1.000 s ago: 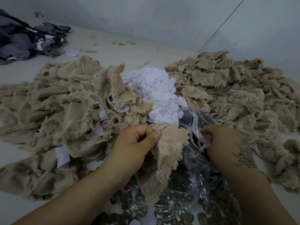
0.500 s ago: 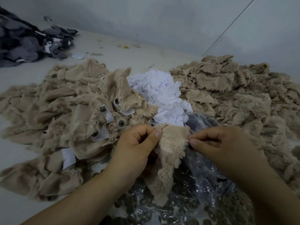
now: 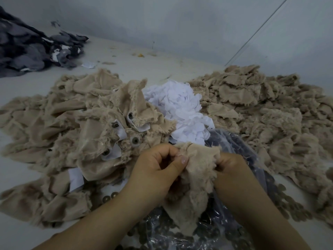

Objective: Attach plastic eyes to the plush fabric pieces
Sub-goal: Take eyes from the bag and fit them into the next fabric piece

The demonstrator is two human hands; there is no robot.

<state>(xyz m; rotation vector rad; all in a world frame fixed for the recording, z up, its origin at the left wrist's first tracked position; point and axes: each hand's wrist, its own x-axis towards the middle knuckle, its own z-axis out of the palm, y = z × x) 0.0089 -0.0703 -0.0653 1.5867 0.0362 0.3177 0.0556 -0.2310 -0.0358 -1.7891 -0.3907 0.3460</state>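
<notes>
A beige plush fabric piece with frayed, furry edges (image 3: pixel 200 170) was held between both hands above the near edge of the pale work surface (image 3: pixel 27 237). The left hand (image 3: pixel 158 170) was curled into a fist on the piece's left upper edge, the fabric being pinched between thumb and fingers. The right hand (image 3: pixel 232 170) was closed on the piece's right edge, its fingertips being hidden behind the fabric (whether a plastic eye was held there could not be told). The lower part of the piece hung down over a clear crinkled plastic bag of small dark round parts (image 3: pixel 180 231), which lay at the near edge beneath both forearms.

A heap of beige plush pieces already fitted with dark round plastic eyes (image 3: pixel 86 127) was spread over the left of the surface; several eyes were seen, among them one dark plastic eye with a grey ring (image 3: pixel 135 140) just beyond the left hand. A mound of white cut fabric scraps (image 3: pixel 180 109) lay at the middle, touching that heap. A second heap of beige plush pieces (image 3: pixel 261 109) was piled toward the right edge. A pile of dark grey fabric pieces (image 3: pixel 30 51) lay at the far left corner, well apart from the rest. A grey wall (image 3: pixel 180 24) bounded the far edge.
</notes>
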